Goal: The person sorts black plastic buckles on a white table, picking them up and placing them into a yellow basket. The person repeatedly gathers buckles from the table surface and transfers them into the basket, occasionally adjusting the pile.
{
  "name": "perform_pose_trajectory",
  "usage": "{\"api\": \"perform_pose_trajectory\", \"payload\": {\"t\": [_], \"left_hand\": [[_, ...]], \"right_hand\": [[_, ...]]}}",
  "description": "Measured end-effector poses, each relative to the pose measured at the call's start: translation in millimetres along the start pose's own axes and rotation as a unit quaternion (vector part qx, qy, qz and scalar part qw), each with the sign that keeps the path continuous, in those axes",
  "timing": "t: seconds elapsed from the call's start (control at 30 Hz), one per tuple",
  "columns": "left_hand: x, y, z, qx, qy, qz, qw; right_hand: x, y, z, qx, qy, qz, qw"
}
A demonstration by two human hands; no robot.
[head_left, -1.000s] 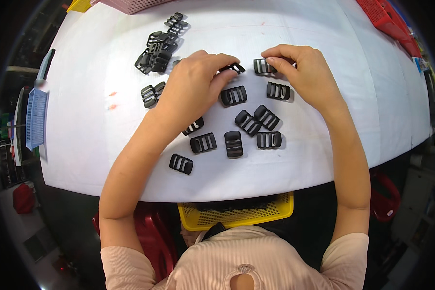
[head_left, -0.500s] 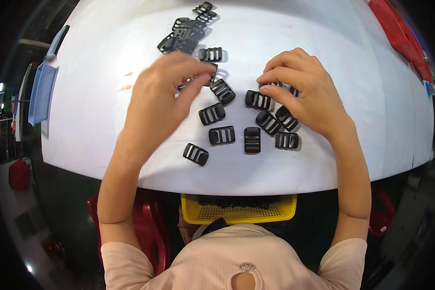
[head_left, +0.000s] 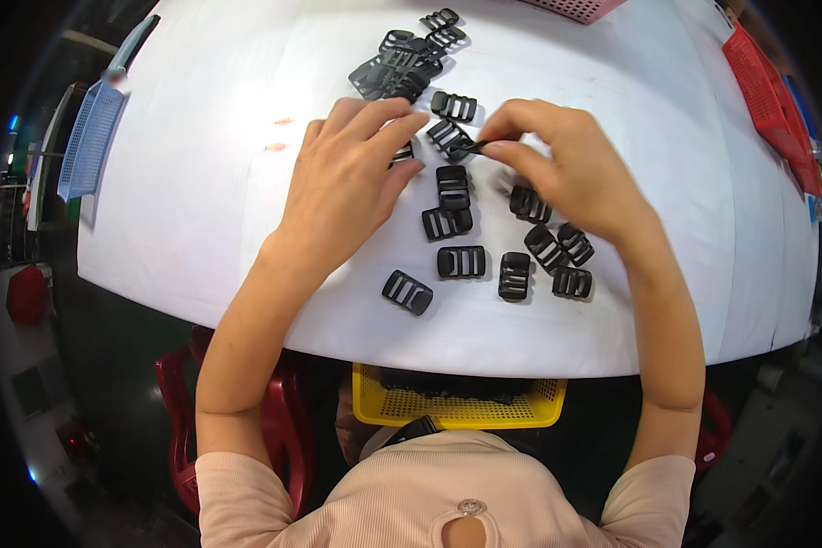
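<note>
Black buckles (head_left: 461,261) mid-table, right hand (head_left: 571,169) pinching 1 — white margins open

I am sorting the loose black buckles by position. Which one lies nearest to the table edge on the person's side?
The buckle at the lower left of the spread, lying tilted and apart from the rest. The other loose buckles lie farther in on the white table.

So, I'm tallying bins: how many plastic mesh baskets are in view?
4: yellow basket bottom centre, blue basket left, pink basket top, red basket right. More may be hidden.
</note>
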State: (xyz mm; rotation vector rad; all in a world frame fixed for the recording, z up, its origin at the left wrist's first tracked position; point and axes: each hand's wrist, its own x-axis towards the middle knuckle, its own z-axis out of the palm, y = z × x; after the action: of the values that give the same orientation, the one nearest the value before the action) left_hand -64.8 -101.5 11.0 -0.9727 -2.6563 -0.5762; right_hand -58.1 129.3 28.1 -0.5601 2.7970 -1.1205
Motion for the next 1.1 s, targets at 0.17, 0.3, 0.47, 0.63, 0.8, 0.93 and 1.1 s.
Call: {"api": "perform_pose_trajectory", "payload": {"t": [0.17,0.3,0.47,0.63,0.8,0.93,1.1], "left_hand": [[10.1,-0.8,18.3,0.002,0.001,0.085,0.996],[15.2,2.4,19.9,-0.03,-0.012,0.066,0.997],[18.2,24.7,2.0,-0.258,-0.108,-0.18,0.943],[13.2,-0.3,-5.9,-0.053,0.047,-0.078,0.994],[-3.9,-21.9,-26.7,-0.045,-0.007,-0.094,0.995],[-19.6,-25.9,-18.4,-0.007,0.001,-0.024,1.0],[-28.8,-26.5,-15.0,-0.01,0.015,-0.049,0.999]], "right_hand": [[3.7,23.7,-15.6,0.044,-0.057,0.098,0.993],[22.4,24.8,-0.1,-0.099,0.076,-0.038,0.991],[33.4,24.9,18.8,-0.128,0.075,-0.103,0.984],[16.1,9.6,4.9,-0.296,0.078,-0.057,0.95],[19.9,-6.8,29.1,-0.147,0.095,-0.165,0.971],[32.9,-9.5,57.0,-0.196,0.089,-0.241,0.946],[42.9,-21.6,52.4,-0.123,0.101,-0.185,0.97]]}}
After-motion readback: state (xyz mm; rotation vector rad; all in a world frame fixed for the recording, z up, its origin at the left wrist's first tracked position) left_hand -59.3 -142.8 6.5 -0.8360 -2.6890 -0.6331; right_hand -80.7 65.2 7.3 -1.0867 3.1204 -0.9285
